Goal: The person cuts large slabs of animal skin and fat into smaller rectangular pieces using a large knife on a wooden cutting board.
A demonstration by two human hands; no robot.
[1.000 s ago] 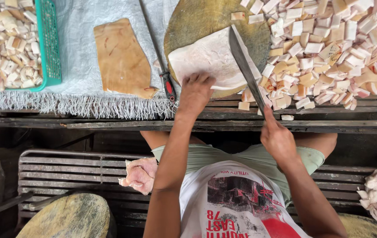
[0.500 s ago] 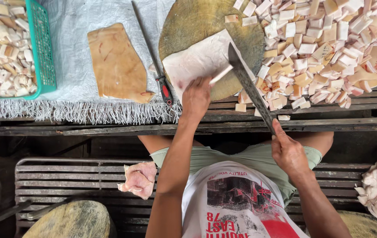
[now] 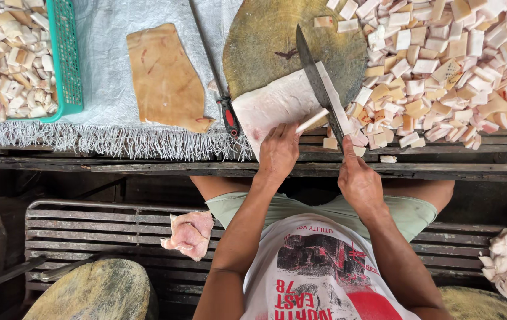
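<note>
A pale slab of pork skin (image 3: pixel 277 105) lies on the near edge of a round wooden chopping block (image 3: pixel 265 41). My left hand (image 3: pixel 277 153) presses flat on the slab's near edge. My right hand (image 3: pixel 358 181) grips the handle of a long dark knife (image 3: pixel 320 86), whose blade lies across the slab's right side. A thin white strip (image 3: pixel 313 121) sticks out from the slab just left of the blade.
A heap of cut skin cubes (image 3: pixel 443 65) fills the right of the bench. A green basket (image 3: pixel 67 71) of cubes stands at left, a tan skin sheet (image 3: pixel 164 77) and a red-handled sharpening steel (image 3: pixel 221 89) lie on white cloth. Meat pieces (image 3: pixel 189 234) and another block (image 3: pixel 96 293) sit below.
The knife has come down from a raised tilt onto the slab's right side. My right hand moved forward to the bench edge, and a thin strip now stands off the slab.
</note>
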